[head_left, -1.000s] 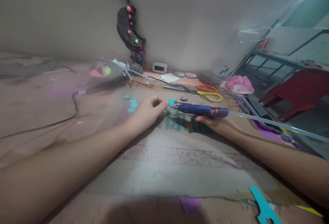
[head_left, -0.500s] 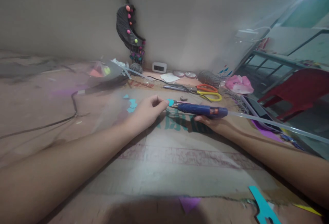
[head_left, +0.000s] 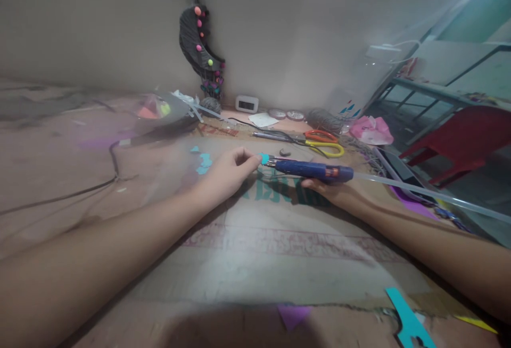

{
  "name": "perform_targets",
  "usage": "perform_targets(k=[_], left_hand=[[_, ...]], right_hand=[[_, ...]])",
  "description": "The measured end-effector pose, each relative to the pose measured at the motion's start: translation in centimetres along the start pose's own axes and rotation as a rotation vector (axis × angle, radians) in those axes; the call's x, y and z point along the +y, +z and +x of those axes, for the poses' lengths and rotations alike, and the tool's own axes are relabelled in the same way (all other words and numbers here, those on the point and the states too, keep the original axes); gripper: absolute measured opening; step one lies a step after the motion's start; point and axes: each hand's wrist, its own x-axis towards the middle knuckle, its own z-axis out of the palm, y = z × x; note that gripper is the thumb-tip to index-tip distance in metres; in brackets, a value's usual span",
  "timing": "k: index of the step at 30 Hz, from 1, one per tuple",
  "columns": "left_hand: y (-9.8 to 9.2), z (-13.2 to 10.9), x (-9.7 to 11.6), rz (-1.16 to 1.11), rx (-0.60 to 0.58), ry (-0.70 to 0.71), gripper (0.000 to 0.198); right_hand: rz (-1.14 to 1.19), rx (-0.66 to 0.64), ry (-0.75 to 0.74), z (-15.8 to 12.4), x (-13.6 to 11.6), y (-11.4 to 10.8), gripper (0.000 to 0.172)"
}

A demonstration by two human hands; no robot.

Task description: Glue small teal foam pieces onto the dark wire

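Pinched in the fingertips of my left hand (head_left: pixel 238 165) is a small turquoise paper piece (head_left: pixel 264 158). The metal tip of a dark blue hot glue gun (head_left: pixel 307 169) meets or nearly meets that piece; I cannot tell which. My right hand (head_left: pixel 319 187) is closed around the gun from below, its fingers mostly hidden. A long clear glue stick (head_left: pixel 419 190) runs out of the gun's back end. Several turquoise paper cutouts (head_left: pixel 205 163) lie on the cardboard (head_left: pixel 263 268) to the left of my left hand.
Behind the hands lie scissors (head_left: pixel 325 143) with orange and yellow handles, a white digital clock (head_left: pixel 247 104), grey yarn (head_left: pixel 324 121) and a pink plastic bag (head_left: pixel 371 130). A yarn-wrapped crescent (head_left: pixel 191 34) hangs on the wall. Turquoise paper scrap (head_left: pixel 407 319) lies near the front right.
Almost nothing differs. Both hands, the paper piece and the glue gun keep their places; the whole view has shifted very slightly.
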Motion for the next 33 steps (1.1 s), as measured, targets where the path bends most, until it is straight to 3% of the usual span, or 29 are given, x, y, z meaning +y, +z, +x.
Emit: perform_targets(k=[9,15,21,26,30,33], left_hand=[[0.0,0.1,-0.3,-0.009,0.002,-0.001,0.026],[0.0,0.1,-0.3,-0.001,-0.006,0.011,0.026],[-0.1,0.0,0.0,0.008,-0.012,-0.005,0.026],[0.0,0.1,0.0,0.002,0.003,0.001,0.025],[0.1,0.2,-0.1,-0.018,0.014,0.002,0.026],[0.1,0.2,-0.3,-0.019,0.014,0.024,0.026]], right_hand=[[-0.026,0.02,0.079,-0.2,-0.9,-0.1,0.036],[-0.037,0.162,0.123,-0.3,-1.0,0.5,0.041],[0.033,0.053,0.073,-0.4,-1.1,0.3,0.036],[0.004,0.165,0.114,-0.3,-0.9,0.5,0.042],[0.048,0.027,0.111,-0.3,-0.9,0.1,0.034],[0.063,0.026,0.128,-0.3,-0.8,-0.1,0.034]])
